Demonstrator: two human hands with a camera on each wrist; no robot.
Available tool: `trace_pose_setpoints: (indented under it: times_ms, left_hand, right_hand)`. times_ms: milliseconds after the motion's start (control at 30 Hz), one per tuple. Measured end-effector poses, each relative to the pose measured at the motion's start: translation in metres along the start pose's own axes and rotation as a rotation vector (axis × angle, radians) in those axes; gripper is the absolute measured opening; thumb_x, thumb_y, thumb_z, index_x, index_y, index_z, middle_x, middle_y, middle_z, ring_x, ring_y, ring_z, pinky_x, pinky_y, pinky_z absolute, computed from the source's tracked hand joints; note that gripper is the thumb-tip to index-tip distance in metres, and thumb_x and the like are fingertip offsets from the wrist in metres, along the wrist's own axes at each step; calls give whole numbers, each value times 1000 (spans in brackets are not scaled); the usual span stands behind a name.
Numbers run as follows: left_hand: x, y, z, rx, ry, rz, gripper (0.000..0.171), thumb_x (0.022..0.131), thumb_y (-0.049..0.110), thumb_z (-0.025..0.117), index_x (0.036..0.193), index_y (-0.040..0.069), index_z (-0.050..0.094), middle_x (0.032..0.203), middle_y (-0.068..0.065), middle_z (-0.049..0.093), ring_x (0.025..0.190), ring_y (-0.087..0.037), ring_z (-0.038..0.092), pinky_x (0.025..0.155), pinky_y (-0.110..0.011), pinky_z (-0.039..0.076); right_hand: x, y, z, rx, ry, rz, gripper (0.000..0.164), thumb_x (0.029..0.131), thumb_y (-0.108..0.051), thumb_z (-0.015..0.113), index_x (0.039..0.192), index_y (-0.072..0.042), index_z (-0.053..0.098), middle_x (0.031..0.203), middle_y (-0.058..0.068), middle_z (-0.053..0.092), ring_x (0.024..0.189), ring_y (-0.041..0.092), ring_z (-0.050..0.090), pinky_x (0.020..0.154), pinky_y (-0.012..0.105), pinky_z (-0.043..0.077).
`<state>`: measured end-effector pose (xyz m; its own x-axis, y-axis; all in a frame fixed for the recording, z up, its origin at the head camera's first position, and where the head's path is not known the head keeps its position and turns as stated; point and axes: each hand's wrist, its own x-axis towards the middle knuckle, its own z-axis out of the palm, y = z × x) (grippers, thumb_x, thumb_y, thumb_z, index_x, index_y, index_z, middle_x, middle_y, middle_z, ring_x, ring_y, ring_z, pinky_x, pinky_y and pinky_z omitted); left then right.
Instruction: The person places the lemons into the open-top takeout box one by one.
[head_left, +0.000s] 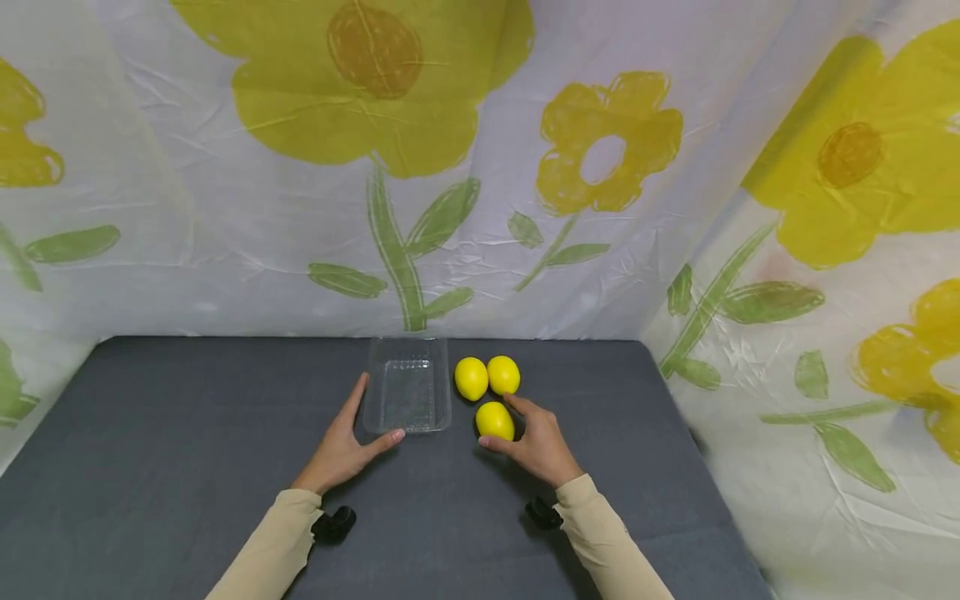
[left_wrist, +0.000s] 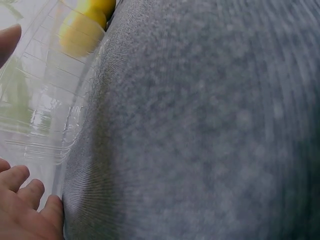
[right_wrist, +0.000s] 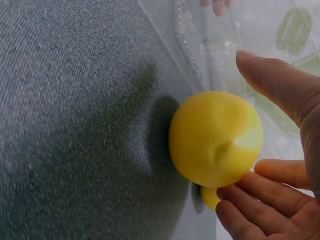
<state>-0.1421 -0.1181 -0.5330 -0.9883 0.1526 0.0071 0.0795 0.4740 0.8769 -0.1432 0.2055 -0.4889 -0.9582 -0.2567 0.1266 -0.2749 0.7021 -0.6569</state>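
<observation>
Three yellow lemons lie on the dark grey table (head_left: 187, 433). The near lemon (head_left: 491, 415) (right_wrist: 200, 130) sits in the span of my right hand (head_left: 501, 425) (right_wrist: 235, 130). That hand's straight fingers (right_wrist: 265, 187) touch its far side and the thumb (right_wrist: 272, 82) reaches along its near side. The other two lemons (head_left: 471, 378) (head_left: 503, 374) lie just beyond it, side by side. To their left stands a clear plastic tray (head_left: 408, 385) (left_wrist: 45, 100) with nothing in it. My left hand (head_left: 378, 410) (left_wrist: 17, 115) brackets the tray's near left corner, its forefinger along the left wall and its thumb at the front edge.
A white cloth printed with yellow flowers (head_left: 450, 167) hangs behind the table and down its right side (head_left: 825, 333). Black wrist cameras (head_left: 333, 523) (head_left: 542, 512) sit under both sleeves. The table's right edge runs close beside my right forearm.
</observation>
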Motion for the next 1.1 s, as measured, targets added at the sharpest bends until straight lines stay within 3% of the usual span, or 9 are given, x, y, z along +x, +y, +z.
trace_pose_setpoints:
  times_ms: [400, 833, 1100]
  left_hand:
    - [-2, -2, 6, -16, 18, 22, 112, 88, 45, 79, 165, 16, 3, 169, -17, 8, 151, -46, 14, 114, -71, 21]
    - [-1, -3, 7, -9, 32, 3, 112, 87, 46, 79, 165, 16, 6, 168, -19, 11, 150, -48, 18, 113, -71, 23]
    - [-3, -3, 6, -7, 40, 6, 112, 86, 46, 79, 165, 16, 6, 168, -20, 13, 149, -48, 19, 114, -70, 23]
  right_hand:
    - [-2, 3, 5, -30, 41, 19, 72, 81, -30, 88, 138, 3, 60, 135, 21, 62, 122, 38, 60, 99, 52, 51]
    - [0, 2, 5, -28, 101, 46, 64, 79, -24, 90, 131, 4, 65, 126, 22, 66, 112, 37, 65, 92, 49, 55]
    - [4, -19, 1, 32, 168, -64, 63, 76, -22, 92, 128, 2, 68, 122, 17, 69, 107, 34, 68, 89, 51, 57]
